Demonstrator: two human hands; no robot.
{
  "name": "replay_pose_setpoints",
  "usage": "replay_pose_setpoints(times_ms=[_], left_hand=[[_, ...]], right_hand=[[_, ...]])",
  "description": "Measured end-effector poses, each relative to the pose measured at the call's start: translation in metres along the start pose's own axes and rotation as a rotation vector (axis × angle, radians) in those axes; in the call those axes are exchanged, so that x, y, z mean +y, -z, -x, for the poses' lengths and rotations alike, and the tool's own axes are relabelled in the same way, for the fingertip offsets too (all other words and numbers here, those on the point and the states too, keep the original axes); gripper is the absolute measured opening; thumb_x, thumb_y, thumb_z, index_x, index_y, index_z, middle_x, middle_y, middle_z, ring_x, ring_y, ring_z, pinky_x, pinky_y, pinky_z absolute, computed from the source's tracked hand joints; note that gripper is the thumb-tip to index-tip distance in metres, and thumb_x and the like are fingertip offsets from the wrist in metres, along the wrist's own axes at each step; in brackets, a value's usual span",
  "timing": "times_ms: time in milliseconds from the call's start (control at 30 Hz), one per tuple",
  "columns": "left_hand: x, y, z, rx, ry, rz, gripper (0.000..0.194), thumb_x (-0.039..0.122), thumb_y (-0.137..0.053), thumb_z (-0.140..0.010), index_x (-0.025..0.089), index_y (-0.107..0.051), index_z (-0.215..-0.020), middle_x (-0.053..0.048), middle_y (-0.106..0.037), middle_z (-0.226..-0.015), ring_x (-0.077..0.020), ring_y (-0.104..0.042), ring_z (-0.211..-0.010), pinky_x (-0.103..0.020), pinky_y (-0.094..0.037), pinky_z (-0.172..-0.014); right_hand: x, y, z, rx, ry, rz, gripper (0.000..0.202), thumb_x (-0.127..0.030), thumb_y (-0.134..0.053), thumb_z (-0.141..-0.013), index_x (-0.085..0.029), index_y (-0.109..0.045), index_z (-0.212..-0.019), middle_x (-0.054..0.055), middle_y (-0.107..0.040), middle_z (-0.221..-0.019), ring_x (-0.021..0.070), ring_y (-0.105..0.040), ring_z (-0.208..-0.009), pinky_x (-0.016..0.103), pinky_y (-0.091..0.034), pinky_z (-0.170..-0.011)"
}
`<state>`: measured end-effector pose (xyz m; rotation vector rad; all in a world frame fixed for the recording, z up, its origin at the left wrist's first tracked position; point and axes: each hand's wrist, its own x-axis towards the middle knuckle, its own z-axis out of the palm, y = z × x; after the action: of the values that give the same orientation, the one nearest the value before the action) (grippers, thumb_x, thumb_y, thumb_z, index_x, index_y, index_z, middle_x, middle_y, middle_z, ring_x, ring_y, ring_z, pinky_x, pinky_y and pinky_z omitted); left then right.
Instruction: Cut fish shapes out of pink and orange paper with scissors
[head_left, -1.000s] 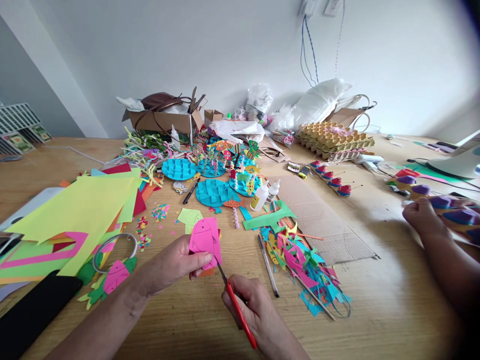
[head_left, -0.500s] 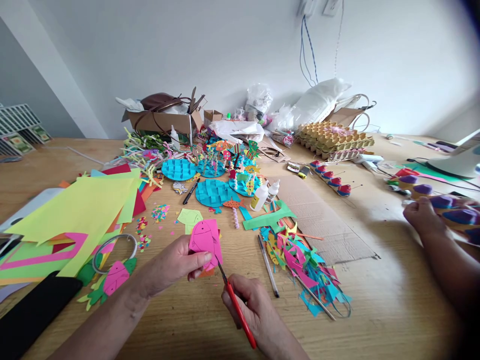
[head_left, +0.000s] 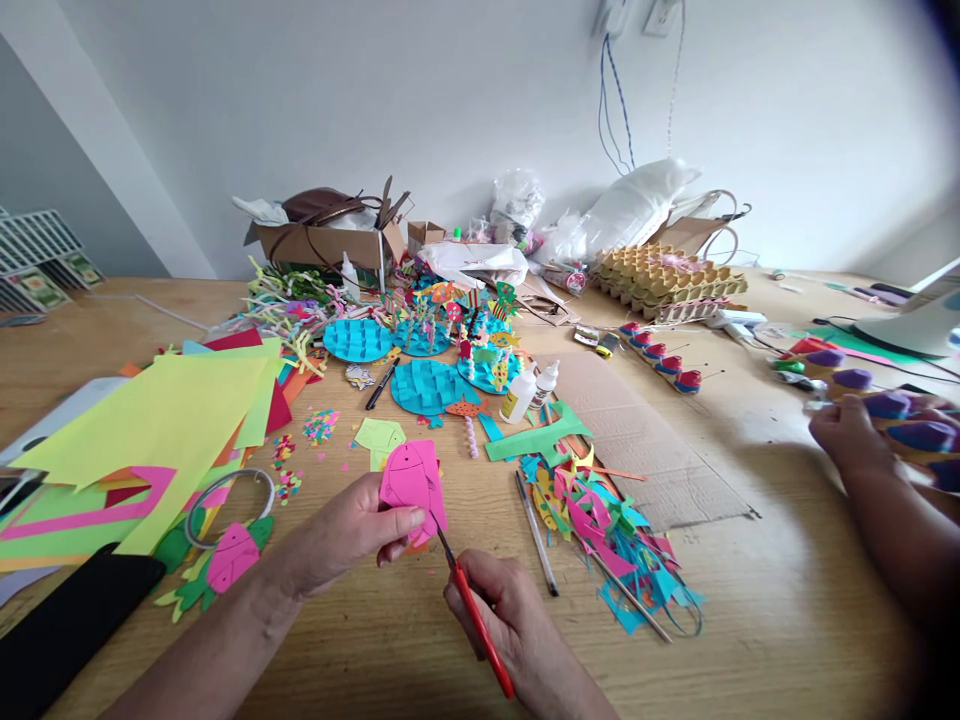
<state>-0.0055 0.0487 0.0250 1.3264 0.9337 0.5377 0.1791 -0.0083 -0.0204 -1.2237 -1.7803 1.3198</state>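
Between the thumb and fingers of my left hand (head_left: pixel 375 525) is a piece of pink paper (head_left: pixel 414 478) with a fish outline drawn on it in black. My right hand (head_left: pixel 501 605) grips red-handled scissors (head_left: pixel 476 612), whose blade tips meet the lower right part of the pink paper. Just behind the pink paper lies a yellow-green paper piece (head_left: pixel 381 436) with a drawn fish. Left of my left wrist rests a layered paper fish (head_left: pixel 232 557) in pink, green and yellow, beside a roll of tape (head_left: pixel 268 490).
Paper scraps (head_left: pixel 600 520) and a pen (head_left: pixel 536 535) lie right of my hands. Glue bottles (head_left: pixel 517 395), blue discs (head_left: pixel 427 388) and cardboard (head_left: pixel 637 430) stand or lie beyond. Coloured sheets (head_left: pixel 165 400) are piled left. At the right, another person's hand (head_left: pixel 851 430) touches a painted egg-carton strip (head_left: pixel 919 433).
Almost nothing differs. The pink paper has shifted very slightly to the right, with the scissors still at its lower edge. The other person's hand has moved a little.
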Motion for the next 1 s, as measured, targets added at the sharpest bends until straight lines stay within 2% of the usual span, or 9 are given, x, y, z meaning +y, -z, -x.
replay_pose_setpoints(times_ms=[100,233,367,500,633,867,1000], left_hand=[[0.0,0.003,0.0,0.016,-0.007,-0.039,0.027,0.039,-0.052,-0.078,0.017,-0.048,-0.063,0.004,-0.044,-0.055,-0.0095,-0.039,-0.051,-0.021,-0.033,-0.048],[-0.002,0.005,-0.001,0.095,-0.027,-0.107,0.03,0.038,-0.048,-0.082,0.017,-0.047,-0.06,0.006,-0.042,-0.053,-0.0085,-0.036,-0.049,-0.021,-0.029,-0.048],[-0.005,-0.002,-0.003,0.172,-0.054,-0.04,0.025,0.034,-0.049,-0.081,0.017,-0.046,-0.062,0.006,-0.042,-0.052,-0.0071,-0.032,-0.046,-0.02,-0.026,-0.044],[-0.006,-0.013,-0.003,0.266,-0.046,0.053,0.021,0.034,-0.051,-0.077,0.018,-0.047,-0.065,0.006,-0.044,-0.05,-0.0068,-0.032,-0.044,-0.019,-0.025,-0.042],[-0.007,-0.022,-0.004,0.388,-0.028,0.079,0.023,0.035,-0.053,-0.072,0.018,-0.045,-0.058,0.007,-0.042,-0.046,-0.0071,-0.033,-0.042,-0.019,-0.025,-0.041],[-0.003,-0.032,-0.004,0.467,-0.037,0.069,0.022,0.033,-0.053,-0.069,0.019,-0.046,-0.054,0.008,-0.04,-0.042,-0.0066,-0.032,-0.038,-0.02,-0.025,-0.04],[-0.002,-0.033,-0.004,0.458,-0.044,0.098,0.022,0.033,-0.052,-0.069,0.018,-0.046,-0.053,0.007,-0.041,-0.042,-0.0066,-0.033,-0.039,-0.02,-0.026,-0.04]], right_hand=[[-0.001,0.0,-0.001,0.005,0.01,0.002,0.04,-0.037,-0.046,-0.089,-0.019,-0.029,-0.057,-0.007,-0.025,-0.055,0.0081,-0.025,-0.05,0.021,-0.02,-0.044],[-0.001,0.0,-0.002,-0.003,0.012,-0.029,0.037,-0.03,-0.049,-0.086,-0.019,-0.03,-0.056,-0.007,-0.026,-0.053,0.0079,-0.025,-0.05,0.021,-0.02,-0.043],[0.002,-0.005,-0.002,-0.011,-0.047,-0.153,0.032,-0.029,-0.045,-0.086,-0.019,-0.036,-0.057,-0.007,-0.029,-0.049,0.0073,-0.028,-0.044,0.019,-0.022,-0.041],[0.002,-0.014,-0.003,-0.009,-0.09,-0.337,0.038,-0.046,-0.043,-0.087,-0.019,-0.041,-0.059,-0.007,-0.035,-0.045,0.0068,-0.031,-0.039,0.018,-0.025,-0.038],[-0.001,-0.02,-0.005,-0.001,-0.099,-0.46,0.049,-0.065,-0.044,-0.079,-0.019,-0.043,-0.062,-0.008,-0.037,-0.042,0.0062,-0.029,-0.034,0.018,-0.025,-0.036],[-0.001,-0.022,-0.007,0.006,-0.124,-0.502,0.051,-0.068,-0.047,-0.075,-0.018,-0.045,-0.062,-0.008,-0.037,-0.039,0.0062,-0.029,-0.032,0.018,-0.026,-0.034],[-0.003,-0.022,-0.007,0.026,-0.114,-0.496,0.053,-0.07,-0.047,-0.074,-0.018,-0.045,-0.061,-0.007,-0.038,-0.039,0.0063,-0.03,-0.032,0.018,-0.026,-0.034]])
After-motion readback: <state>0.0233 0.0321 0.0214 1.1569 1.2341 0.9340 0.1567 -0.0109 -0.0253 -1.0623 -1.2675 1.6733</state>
